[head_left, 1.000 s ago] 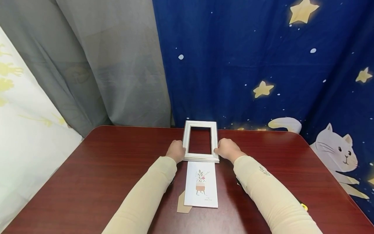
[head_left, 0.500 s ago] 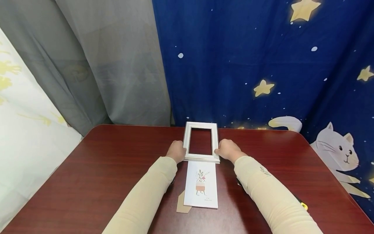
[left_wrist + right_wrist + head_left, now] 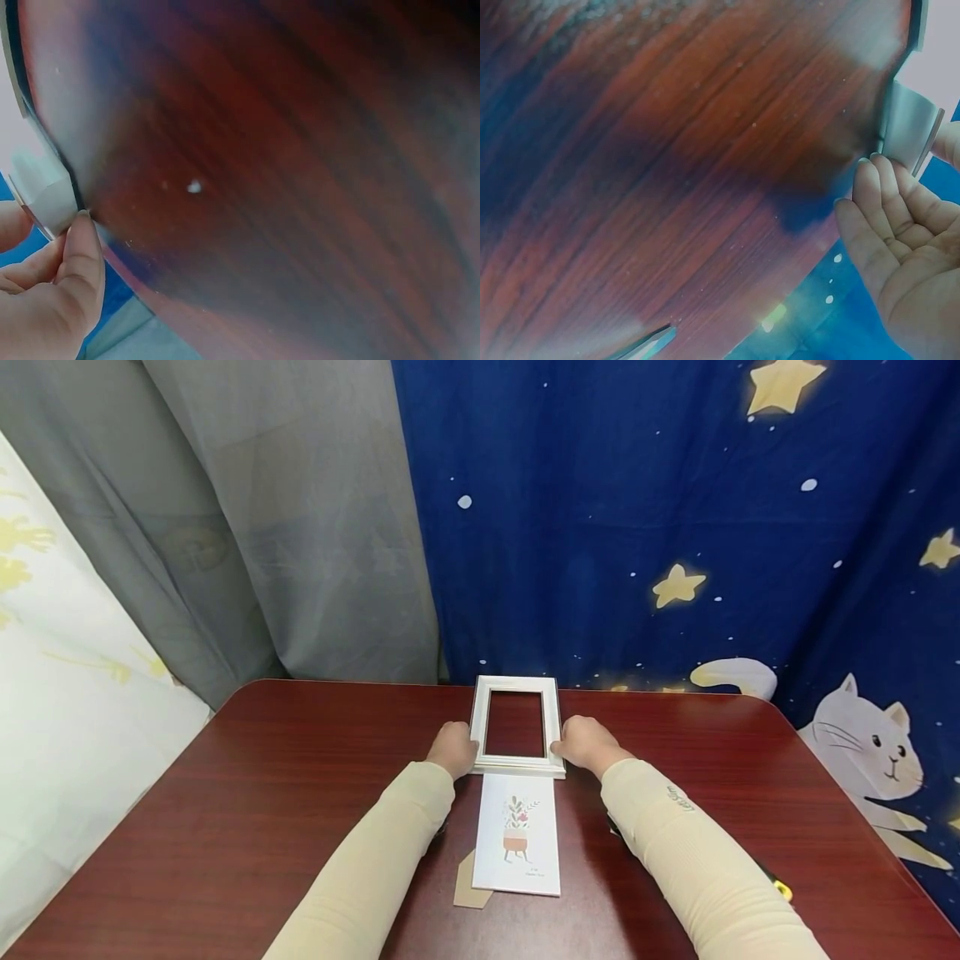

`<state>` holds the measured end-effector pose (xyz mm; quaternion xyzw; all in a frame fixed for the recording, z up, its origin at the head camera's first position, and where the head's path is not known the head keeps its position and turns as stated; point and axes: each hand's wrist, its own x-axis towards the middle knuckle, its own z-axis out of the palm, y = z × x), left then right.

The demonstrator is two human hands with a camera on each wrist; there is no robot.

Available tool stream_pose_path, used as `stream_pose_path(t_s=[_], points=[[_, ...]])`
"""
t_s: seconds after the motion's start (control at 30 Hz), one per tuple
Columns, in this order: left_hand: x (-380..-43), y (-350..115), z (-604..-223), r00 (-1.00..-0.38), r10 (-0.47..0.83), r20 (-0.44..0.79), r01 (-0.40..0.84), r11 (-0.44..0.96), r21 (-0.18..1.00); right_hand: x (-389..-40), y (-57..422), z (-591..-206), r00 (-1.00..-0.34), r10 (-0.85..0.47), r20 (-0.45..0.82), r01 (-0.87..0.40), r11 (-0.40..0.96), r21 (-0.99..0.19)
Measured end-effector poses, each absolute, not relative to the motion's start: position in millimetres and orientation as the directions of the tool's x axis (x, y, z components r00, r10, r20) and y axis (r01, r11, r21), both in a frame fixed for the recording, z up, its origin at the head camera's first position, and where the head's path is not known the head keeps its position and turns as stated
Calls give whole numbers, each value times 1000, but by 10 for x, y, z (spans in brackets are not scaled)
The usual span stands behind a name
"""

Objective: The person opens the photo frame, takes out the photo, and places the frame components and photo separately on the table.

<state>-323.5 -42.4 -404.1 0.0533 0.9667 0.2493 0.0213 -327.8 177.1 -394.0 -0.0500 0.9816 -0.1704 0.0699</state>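
A white picture frame (image 3: pixel 554 718) with an open middle lies at the far side of the table. My left hand (image 3: pixel 453 749) grips its left side near the lower corner, and my right hand (image 3: pixel 589 744) grips the right side. In both wrist views the frame's edge (image 3: pixel 45 180) is between thumb and fingers, close over the table; the right fingers (image 3: pixel 889 202) lie along its outer side. Directly below the frame sits a white card (image 3: pixel 491 827) printed with a potted plant, its top edge meeting the frame's lower edge. Brown cardboard (image 3: pixel 467 892) sticks out from under the card's lower left.
The dark red wooden table (image 3: pixel 300 777) ends just behind the frame, at a blue star-patterned curtain (image 3: pixel 540 527) and a grey one (image 3: pixel 322 527). Beside the right sleeve (image 3: pixel 697 843) lies a yellow-and-black object (image 3: pixel 782 890), partly hidden by it.
The frame's far edge has come down slightly toward me in the head view. Both hands keep their hold with almost no movement, and the card stays in place.
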Motion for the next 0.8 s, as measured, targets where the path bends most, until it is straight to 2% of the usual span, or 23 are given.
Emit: stream_pose_path(t_s=[0.57,0.8], points=[[-3229,-452,-4023,-989,144,-24,119,889,441,-3197,1769,-3932,-989,-105,-101,-61,927,-371],[-3220,-464,-4000,-991,128,-39,94,871,483,-3152,1814,-3944,-991,-99,-88,-59,926,-373]])
